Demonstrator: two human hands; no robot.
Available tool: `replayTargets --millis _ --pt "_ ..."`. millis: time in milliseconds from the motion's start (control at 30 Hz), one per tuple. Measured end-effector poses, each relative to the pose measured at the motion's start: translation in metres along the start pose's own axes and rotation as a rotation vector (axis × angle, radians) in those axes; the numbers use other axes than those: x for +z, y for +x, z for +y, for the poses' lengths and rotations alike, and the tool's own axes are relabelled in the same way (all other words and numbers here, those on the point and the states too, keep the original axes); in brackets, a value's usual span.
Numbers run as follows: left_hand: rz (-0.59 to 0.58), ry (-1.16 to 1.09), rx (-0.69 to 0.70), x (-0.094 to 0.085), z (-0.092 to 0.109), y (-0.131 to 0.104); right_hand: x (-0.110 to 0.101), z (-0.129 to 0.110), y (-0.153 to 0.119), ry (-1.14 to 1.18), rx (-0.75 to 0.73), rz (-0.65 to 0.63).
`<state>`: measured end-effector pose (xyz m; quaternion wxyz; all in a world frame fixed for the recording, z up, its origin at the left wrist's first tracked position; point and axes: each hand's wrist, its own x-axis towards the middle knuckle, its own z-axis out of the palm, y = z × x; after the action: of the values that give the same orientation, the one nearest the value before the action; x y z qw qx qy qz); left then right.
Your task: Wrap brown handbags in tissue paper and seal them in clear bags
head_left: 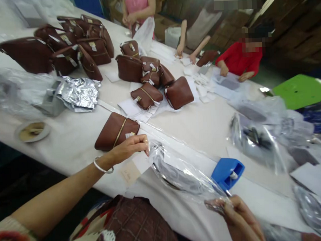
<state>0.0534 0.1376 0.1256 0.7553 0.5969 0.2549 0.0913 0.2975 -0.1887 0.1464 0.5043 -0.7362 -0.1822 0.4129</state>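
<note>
A clear plastic bag (pixel 187 174) with something greyish and shiny inside, its kind unclear, stretches between my two hands over the table's front edge. My left hand (pixel 131 147), with a bangle at its wrist, pinches the bag's left end. At the bag's right end, the fingers of my right hand (pixel 241 214) are closed on the plastic. A pale card with a tan patch (pixel 130 173) shows below my left hand, seemingly through or beside the plastic. Just behind my left hand lies a brown handbag (pixel 110 131) with a gold zip. A blue tape dispenser (pixel 227 172) sits beyond the bag.
Several brown handbags (pixel 129 69) crowd the white table (pixel 203 129). Crumpled silver foil (pixel 79 93) and a small dish (pixel 31 131) are at left. Plastic-wrapped items (pixel 256 140) and a green board (pixel 299 91) are at right. Other people work across the table.
</note>
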Motion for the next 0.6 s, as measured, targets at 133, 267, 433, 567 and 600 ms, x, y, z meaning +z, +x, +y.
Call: replayTargets --millis 133,267,433,567,600 --pt "-0.003 -0.071 -0.007 0.014 0.026 0.011 -0.001 -0.030 0.005 -0.027 -0.162 0.103" --pt "-0.015 -0.114 -0.159 0.021 -0.004 0.008 0.011 -0.009 -0.002 -0.281 -0.074 0.112" --pt "0.050 -0.176 -0.200 0.022 -0.034 -0.001 0.047 -0.021 -0.021 -0.711 -0.523 0.608" --pt "-0.003 -0.148 -0.182 0.027 -0.032 -0.003 0.098 -0.054 -0.015 -0.778 -0.940 0.227" --pt "-0.004 -0.148 -0.176 0.028 -0.030 -0.003 0.111 -0.056 -0.007 -0.791 -0.893 0.067"
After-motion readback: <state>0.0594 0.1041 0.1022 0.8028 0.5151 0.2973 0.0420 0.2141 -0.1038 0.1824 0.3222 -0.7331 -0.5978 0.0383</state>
